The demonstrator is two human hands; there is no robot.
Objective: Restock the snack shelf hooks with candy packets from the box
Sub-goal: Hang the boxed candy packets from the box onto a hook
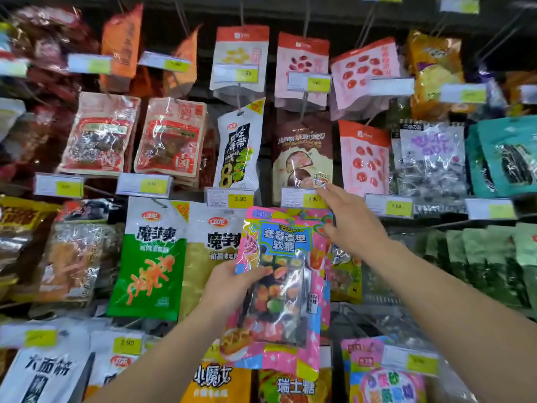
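A pink and blue candy packet (283,286) with a clear window of gummies is held up in front of the shelf's middle. My left hand (232,283) grips its left edge, thumb across the front. My right hand (350,222) is at the packet's top right corner, fingers extended up toward the price tag (303,198) on the hook just above. The hook behind the packet is hidden. The box is out of view.
Hooks full of snack packets cover the wall: green and yellow konjac packets (151,257) to the left, green bags (488,263) to the right, a brown chocolate pouch (302,152) above. More pink candy packets (383,376) hang at lower right.
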